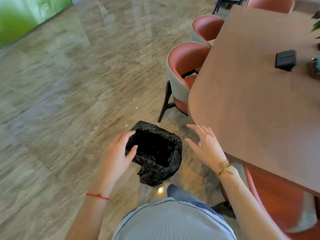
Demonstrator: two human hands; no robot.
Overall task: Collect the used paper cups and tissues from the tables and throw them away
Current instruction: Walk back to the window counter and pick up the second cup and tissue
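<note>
My left hand [119, 151] grips the near rim of a crumpled black plastic rubbish bag [155, 153], fingers over the edge and thumb hooked inside the mouth, holding it open just in front of my waist and above the floor. My right hand [204, 146] is apart from it, on the other side of the bag, fingers spread and straight, holding nothing; it hovers between the bag's mouth and the rounded corner of the brown wooden table [251, 94] on my right. A thin red string bracelet [97, 196] is on my left wrist and a gold chain bracelet [224, 168] on my right. The inside of the bag is too dark for me to tell what it holds, so I cannot say how much has been collected. No paper cups or tissues show anywhere in view. The part of the table I can see carries only a small black box [285, 60] and a dark object at the far right edge, too blurred to name, with a few green leaves above it. Pink upholstered chairs with pale grey backs [183, 70] are tucked in along the table's left side, and glossy beige stone floor tiles [69, 101] stretch away on my left. My judgement: this table looks finished, my empty right hand suggests something was just dropped in or I am about to gather the bag, and what remains is checking other tables and binning the bag.
</note>
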